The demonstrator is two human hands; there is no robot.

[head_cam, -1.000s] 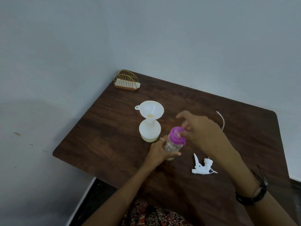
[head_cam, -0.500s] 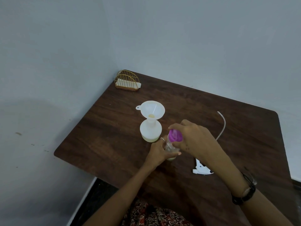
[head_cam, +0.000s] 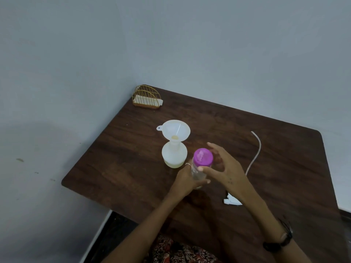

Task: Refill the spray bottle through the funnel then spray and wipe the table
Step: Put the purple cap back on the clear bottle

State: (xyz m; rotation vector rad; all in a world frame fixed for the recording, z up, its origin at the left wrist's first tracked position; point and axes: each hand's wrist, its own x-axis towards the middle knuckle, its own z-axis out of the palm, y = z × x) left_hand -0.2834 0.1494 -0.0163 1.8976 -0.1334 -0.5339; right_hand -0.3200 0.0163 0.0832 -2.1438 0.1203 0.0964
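Note:
A white spray bottle (head_cam: 174, 155) stands on the dark wooden table (head_cam: 121, 168) with a white funnel (head_cam: 175, 130) set in its neck; a little pale liquid lies at its bottom. Just right of it is a clear bottle (head_cam: 197, 174) with a purple cap (head_cam: 203, 156), and my left hand (head_cam: 187, 180) is wrapped around its body. My right hand (head_cam: 226, 168) hovers beside the cap with fingers spread, the thumb close to the cap's lower rim. The white spray trigger head (head_cam: 232, 201) lies on the table, partly hidden under my right forearm, with its thin tube (head_cam: 256, 149) curving away.
A gold wire napkin holder (head_cam: 147, 98) with white napkins stands at the table's far left corner by the wall. The table's left edge drops off to the floor. A dark watch is on my right wrist (head_cam: 279, 242).
Half a second ago my right hand was closed over the purple cap; now its fingers have spread and come off the top. My left hand still holds the clear bottle.

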